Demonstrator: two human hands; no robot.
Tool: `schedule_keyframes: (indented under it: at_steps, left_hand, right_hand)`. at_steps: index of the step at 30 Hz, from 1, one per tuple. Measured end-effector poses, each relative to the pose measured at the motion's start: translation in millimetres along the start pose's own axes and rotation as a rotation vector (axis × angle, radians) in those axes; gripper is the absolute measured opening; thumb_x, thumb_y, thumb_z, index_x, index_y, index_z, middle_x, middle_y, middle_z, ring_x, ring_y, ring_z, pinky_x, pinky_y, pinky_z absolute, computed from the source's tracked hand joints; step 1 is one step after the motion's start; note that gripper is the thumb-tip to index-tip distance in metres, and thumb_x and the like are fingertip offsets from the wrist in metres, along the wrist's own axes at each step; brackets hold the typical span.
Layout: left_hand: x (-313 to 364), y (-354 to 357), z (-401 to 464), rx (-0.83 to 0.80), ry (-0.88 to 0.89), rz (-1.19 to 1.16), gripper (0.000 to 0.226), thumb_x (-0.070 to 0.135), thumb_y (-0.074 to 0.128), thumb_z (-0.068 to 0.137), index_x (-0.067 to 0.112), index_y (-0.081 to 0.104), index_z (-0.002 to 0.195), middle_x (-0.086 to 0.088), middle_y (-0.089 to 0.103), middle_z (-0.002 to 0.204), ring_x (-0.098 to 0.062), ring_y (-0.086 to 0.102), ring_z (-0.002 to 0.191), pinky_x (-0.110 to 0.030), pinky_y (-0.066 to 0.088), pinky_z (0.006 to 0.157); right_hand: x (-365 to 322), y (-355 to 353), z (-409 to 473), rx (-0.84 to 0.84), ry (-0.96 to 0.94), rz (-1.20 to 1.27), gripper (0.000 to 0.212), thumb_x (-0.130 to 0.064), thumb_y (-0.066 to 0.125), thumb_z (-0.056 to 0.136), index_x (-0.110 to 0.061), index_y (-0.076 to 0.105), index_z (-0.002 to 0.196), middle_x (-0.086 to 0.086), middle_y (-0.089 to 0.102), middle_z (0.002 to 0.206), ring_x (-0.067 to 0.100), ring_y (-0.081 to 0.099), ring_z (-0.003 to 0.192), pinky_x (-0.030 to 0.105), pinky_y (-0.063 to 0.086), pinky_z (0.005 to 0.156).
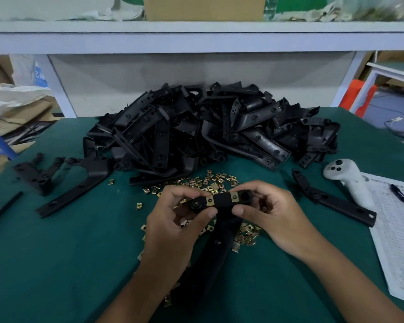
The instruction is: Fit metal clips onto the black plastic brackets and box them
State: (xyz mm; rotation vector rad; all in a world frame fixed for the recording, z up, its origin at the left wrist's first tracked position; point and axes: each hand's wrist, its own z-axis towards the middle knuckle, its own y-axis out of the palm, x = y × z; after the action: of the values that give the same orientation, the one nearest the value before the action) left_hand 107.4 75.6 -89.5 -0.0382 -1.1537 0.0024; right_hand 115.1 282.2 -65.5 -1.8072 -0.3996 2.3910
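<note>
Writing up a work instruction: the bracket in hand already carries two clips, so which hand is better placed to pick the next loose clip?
Probably the right hand: it only pinches the bracket end, with loose clips lying just beneath it. The left hand wraps the bracket more fully, steadying it.

At twelve o'clock a heap of black brackets [210,129] blocks the mat [56,264]. Loose brackets [63,183] lie at ten, a white controller [350,183] and paper [397,229] at three. Seven o'clock lies bare.
</note>
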Motion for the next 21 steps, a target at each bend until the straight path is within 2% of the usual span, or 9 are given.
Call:
schedule_keyframes:
  at_steps: [2, 3, 6, 9, 11, 13, 16, 19, 21]
  left_hand:
    - [15, 7, -3, -0.034, 0.042, 0.003, 0.030, 0.036, 0.081, 0.076, 0.041, 0.061, 0.098, 0.009, 0.074, 0.105, -0.009, 0.072, 0.092, -0.014, 0.054, 0.072]
    - [24, 13, -5, -0.069, 0.057, 0.004, 0.029, 0.039, 0.078, 0.077, 0.041, 0.060, 0.100, 0.010, 0.074, 0.106, -0.008, 0.071, 0.091, -0.013, 0.052, 0.070]
    - [50, 44, -21, -0.262, 0.130, 0.048, 0.027, 0.043, 0.073, 0.082, 0.046, 0.057, 0.104, 0.016, 0.069, 0.109, -0.005, 0.069, 0.097, -0.012, 0.052, 0.072]
    - [71, 92, -49, -0.471, 0.243, 0.135, 0.026, 0.048, 0.070, 0.088, 0.046, 0.054, 0.108, 0.027, 0.064, 0.110, 0.006, 0.063, 0.102, -0.006, 0.047, 0.080]
    - [80, 130, -74, -0.622, 0.300, 0.150, 0.027, 0.050, 0.068, 0.090, 0.048, 0.050, 0.110, 0.031, 0.060, 0.110, 0.011, 0.059, 0.103, -0.007, 0.045, 0.079]
    - [88, 170, -100, -0.734, 0.366, 0.120, 0.031, 0.042, 0.072, 0.091, 0.045, 0.050, 0.113, 0.029, 0.058, 0.110, 0.007, 0.059, 0.102, -0.013, 0.046, 0.080]
    - [103, 226, -141, -0.845, 0.521, 0.075, 0.038, 0.028, 0.078, 0.085, 0.036, 0.053, 0.113, 0.022, 0.055, 0.107, -0.005, 0.057, 0.096, -0.024, 0.042, 0.085]
    - [119, 269, -175, -0.928, 0.645, 0.067, 0.031, 0.030, 0.073, 0.087, 0.028, 0.057, 0.113, 0.018, 0.058, 0.106, -0.009, 0.056, 0.097, -0.025, 0.041, 0.085]
    - [126, 290, -193, -1.003, 0.654, 0.084, 0.033, 0.031, 0.072, 0.089, 0.026, 0.058, 0.118, 0.013, 0.062, 0.112, -0.013, 0.057, 0.102, -0.030, 0.045, 0.089]
  right_hand:
    - [-14, -12, -15, 0.040, -0.042, -0.143, 0.036, -0.062, 0.074, 0.077, -0.043, 0.071, 0.107, -0.003, 0.053, 0.075, 0.006, 0.048, 0.067, 0.024, 0.040, 0.065]
    - [-21, -20, -28, 0.074, -0.065, -0.226, 0.035, -0.063, 0.073, 0.077, -0.046, 0.070, 0.107, -0.007, 0.052, 0.074, 0.005, 0.048, 0.067, 0.020, 0.038, 0.064]
    - [-45, -51, -84, 0.200, -0.082, -0.412, 0.030, -0.060, 0.070, 0.081, -0.046, 0.068, 0.107, -0.007, 0.061, 0.081, 0.012, 0.053, 0.074, 0.022, 0.040, 0.064]
    - [-66, -85, -158, 0.341, -0.023, -0.502, 0.029, -0.056, 0.070, 0.084, -0.042, 0.067, 0.109, -0.012, 0.067, 0.091, 0.010, 0.053, 0.073, 0.015, 0.040, 0.066]
    - [-78, -105, -209, 0.421, 0.051, -0.582, 0.027, -0.052, 0.070, 0.086, -0.038, 0.067, 0.109, -0.017, 0.068, 0.099, 0.009, 0.059, 0.078, 0.017, 0.044, 0.070]
    - [-88, -122, -259, 0.488, 0.125, -0.665, 0.022, -0.044, 0.073, 0.088, -0.035, 0.067, 0.108, -0.016, 0.070, 0.103, 0.009, 0.066, 0.090, 0.021, 0.048, 0.077]
    - [-100, -144, -330, 0.564, 0.257, -0.829, 0.027, -0.038, 0.073, 0.087, -0.028, 0.068, 0.111, -0.018, 0.068, 0.108, 0.003, 0.065, 0.104, 0.013, 0.044, 0.087]
    - [-113, -157, -386, 0.633, 0.361, -0.949, 0.025, -0.041, 0.073, 0.089, -0.034, 0.065, 0.112, -0.023, 0.064, 0.108, -0.004, 0.062, 0.099, 0.007, 0.040, 0.082]
    - [-116, -160, -412, 0.676, 0.423, -1.003, 0.027, -0.041, 0.075, 0.089, -0.036, 0.064, 0.113, -0.027, 0.061, 0.107, -0.007, 0.060, 0.096, 0.005, 0.039, 0.080]
